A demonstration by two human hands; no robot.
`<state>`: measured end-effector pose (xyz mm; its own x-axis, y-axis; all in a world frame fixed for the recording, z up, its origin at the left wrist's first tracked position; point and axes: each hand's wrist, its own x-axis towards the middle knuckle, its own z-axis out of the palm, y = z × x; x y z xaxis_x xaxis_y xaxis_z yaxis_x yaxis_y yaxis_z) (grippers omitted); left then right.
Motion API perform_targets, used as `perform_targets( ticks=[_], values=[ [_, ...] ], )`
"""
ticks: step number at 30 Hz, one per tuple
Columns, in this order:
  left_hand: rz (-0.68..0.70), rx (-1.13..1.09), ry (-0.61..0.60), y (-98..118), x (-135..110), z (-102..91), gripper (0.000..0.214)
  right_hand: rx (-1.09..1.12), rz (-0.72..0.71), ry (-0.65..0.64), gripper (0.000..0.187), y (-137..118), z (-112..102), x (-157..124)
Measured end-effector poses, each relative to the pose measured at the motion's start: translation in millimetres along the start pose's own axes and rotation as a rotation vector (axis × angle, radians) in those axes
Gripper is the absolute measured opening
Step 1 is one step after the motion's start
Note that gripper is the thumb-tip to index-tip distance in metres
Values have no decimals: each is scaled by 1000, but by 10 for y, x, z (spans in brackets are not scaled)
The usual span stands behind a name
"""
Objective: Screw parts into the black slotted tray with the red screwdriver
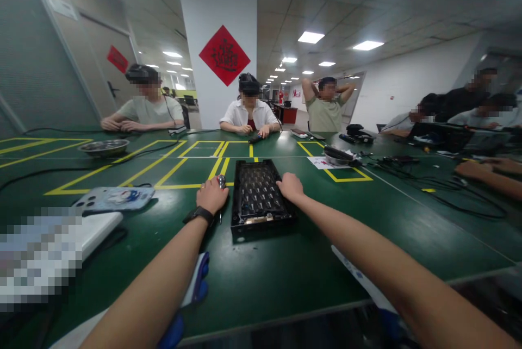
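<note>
A black rectangular tray [263, 191] lies on the green table before me, with rows of small metal pins or screws in it. My left hand [212, 195], with a dark band on its wrist, is closed just left of the tray. A slim metal tool [221, 180] is in its grip; the shiny end shows above the fingers and a thin rod below. I cannot make out its exact kind. My right hand [290, 186] has its fingers curled against the tray's right edge, and the fingertips are partly hidden.
A phone [116, 198] and a white object [101, 232] lie on the left. Blue-and-white gloves [198, 279] are under my left forearm. A metal bowl [104, 147] stands farther back; another bowl [339, 157] and cables [432, 186] are to the right. Several people sit around the table.
</note>
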<state>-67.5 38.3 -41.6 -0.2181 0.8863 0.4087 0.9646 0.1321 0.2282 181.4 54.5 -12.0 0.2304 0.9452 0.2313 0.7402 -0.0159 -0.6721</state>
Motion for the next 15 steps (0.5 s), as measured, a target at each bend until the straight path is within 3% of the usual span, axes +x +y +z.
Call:
perform_targets(
  ticks=[4, 7, 11, 15],
  values=[
    [2, -72, -58, -47, 31, 14, 47, -173, -20, 20, 12, -157, -52, 46],
    [2, -101, -78, -67, 25, -10, 48, -261, -47, 51, 13, -181, -290, 203],
    [0, -121, -96, -75, 14, -37, 49, -371, -34, 100, 13, 90, -969, 454],
    [-9, -132, -104, -81, 12, -54, 50, -480, 51, 82, 16, 674, -1817, 508]
  ],
)
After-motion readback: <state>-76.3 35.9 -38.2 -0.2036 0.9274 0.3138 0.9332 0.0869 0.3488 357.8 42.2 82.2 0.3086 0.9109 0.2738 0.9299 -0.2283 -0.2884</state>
